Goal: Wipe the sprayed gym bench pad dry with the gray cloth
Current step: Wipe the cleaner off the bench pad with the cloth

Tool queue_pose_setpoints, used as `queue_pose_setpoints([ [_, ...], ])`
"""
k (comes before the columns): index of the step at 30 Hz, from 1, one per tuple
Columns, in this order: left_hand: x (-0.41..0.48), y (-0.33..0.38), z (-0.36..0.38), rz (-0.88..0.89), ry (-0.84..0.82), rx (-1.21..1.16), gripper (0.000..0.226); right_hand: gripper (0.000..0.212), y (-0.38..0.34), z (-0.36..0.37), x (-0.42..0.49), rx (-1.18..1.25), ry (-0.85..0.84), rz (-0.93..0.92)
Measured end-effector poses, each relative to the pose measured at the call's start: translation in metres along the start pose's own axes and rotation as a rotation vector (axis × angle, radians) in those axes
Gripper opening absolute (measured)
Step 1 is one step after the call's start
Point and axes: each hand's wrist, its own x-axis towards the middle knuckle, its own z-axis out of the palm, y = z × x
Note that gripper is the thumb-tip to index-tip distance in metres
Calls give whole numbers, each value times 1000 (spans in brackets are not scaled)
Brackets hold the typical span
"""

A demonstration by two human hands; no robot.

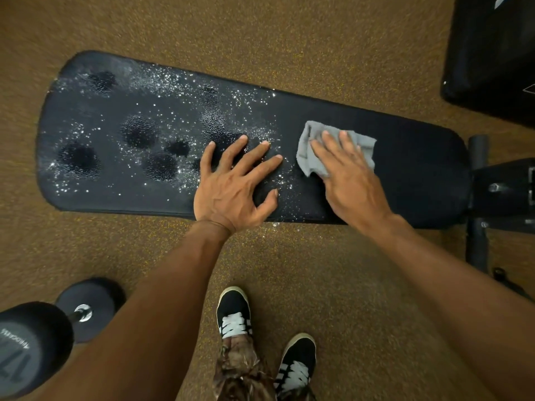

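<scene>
Pressed the gray cloth (307,154) flat onto the bench pad (419,172) with the right hand (351,185), palm down, fingers straight and slightly spread. Gripped nothing: no curl, no pinch, only flat pressure from above. Covered the cloth's nearer middle with fingers and the front of the palm, leaving crumpled folds showing past the fingertips on the pad's far side and out at both flanks. Sat with the cloth on the pad's right half, roughly midway between the pad's far and near edges, where the surface looked matte and even.

Rested the left hand (228,188) on the pad's middle, by its near edge, likewise flat and wide, fingers splayed, holding nothing. Lay just beside the cloth, apart from it by a narrow strip of pad.

Glittered with spray droplets (162,86) over the pad's left half and middle, up to the left fingertips, with several darker wet patches (139,131) among them.

Stood on brown speckled floor (318,39) all round the pad. Showed the bench frame (477,198) off the pad's right end, a dumbbell (37,342) well off the pad's near left corner, two black shoes (234,311) with white laces near the pad's front edge, and another black cushion (492,53) beyond the pad's far right corner.
</scene>
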Motion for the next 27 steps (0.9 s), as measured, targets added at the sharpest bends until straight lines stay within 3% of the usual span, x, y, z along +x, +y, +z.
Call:
queue_pose_setpoints([
  [4, 0, 0, 0, -28, 16, -8, 67, 54, -33, 11, 18, 47, 14, 33],
  [9, 1, -1, -2, -28, 20, -12, 76, 65, -31, 14, -46, 2, -64, -172],
  [14, 1, -1, -5, -34, -2, -39, 76, 58, -23, 10, -38, 45, -18, 88],
  [18, 1, -3, -5, -30, -13, -56, 74, 56, -61, 23, -23, 89, 5, 82],
  [22, 1, -2, -6, -16, -33, -46, 72, 63, -43, 21, -63, -16, -43, -62],
  [27, 1, -2, -6, -9, -53, -30, 68, 58, -39, 20, -46, 35, 35, 180],
])
